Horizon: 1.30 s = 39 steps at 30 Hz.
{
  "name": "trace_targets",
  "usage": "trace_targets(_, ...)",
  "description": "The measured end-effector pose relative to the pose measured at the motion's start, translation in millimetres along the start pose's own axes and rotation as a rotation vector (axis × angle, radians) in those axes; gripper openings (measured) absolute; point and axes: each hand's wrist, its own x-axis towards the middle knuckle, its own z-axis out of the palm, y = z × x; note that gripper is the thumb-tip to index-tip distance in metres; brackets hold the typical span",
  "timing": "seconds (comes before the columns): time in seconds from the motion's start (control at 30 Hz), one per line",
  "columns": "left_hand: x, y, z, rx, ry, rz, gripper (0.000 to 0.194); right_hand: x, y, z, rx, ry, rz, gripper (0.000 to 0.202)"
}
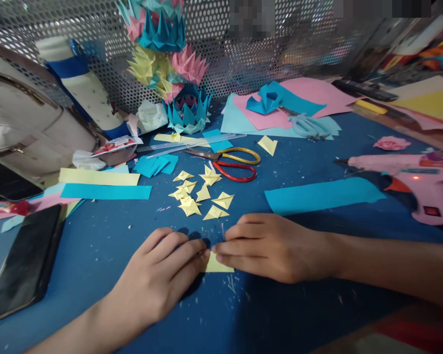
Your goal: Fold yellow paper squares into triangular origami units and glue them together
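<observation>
A small yellow paper piece [219, 263] lies on the blue table, its lower edge showing between my two hands. My left hand [170, 273] presses its fingertips on the paper's left side, fingers together. From the right, my right hand [271, 248] holds the paper's upper right part with its fingers bent close together. The fingertips of both hands nearly meet and hide the top of the piece. Just beyond them sit several folded yellow paper pieces [190, 206], and scissors [238, 164] with a red and a yellow handle lie behind these.
A pink glue gun [428, 182] with a lit orange light is at right, beside a blue strip [321, 195]. On the left are a black phone [27, 260], paper strips [105, 191], a bottle [88, 91] and a bag [25, 113]. Folded paper flowers [188, 110] stand behind.
</observation>
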Motion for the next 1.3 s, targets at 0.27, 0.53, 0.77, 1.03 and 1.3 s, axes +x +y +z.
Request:
trace_targets(0.27, -9.3, 35.2, 3.0, 0.151, -0.045, 0.037, 0.04, -2.4, -3.1, -2.6, 0.094, -0.092, 0.097, 0.023)
trace_targets(0.53, -23.0, 51.7, 11.3, 0.281, -0.031, -0.024, 0.035, -5.1, -3.4, -0.9, 0.105, -0.022, 0.07, 0.023)
trace_targets(0.77, -24.1, 51.8, 8.5, 0.294, -0.052, 0.003, 0.034, -5.8, -2.2, -1.1, 0.029, -0.002, 0.035, 0.02)
trace_targets(1.03, -25.4, 47.0, 4.6, 0.291, -0.089, 0.053, 0.032, -5.6, -7.2, -0.7, 0.04, 0.018, 0.081, 0.019)
trace_targets(1.3, -27.9, 45.5, 3.9, 0.237, -0.092, 0.054, 0.032, -6.2, -9.4, -1.2, 0.122, 0.017, 0.106, 0.021)
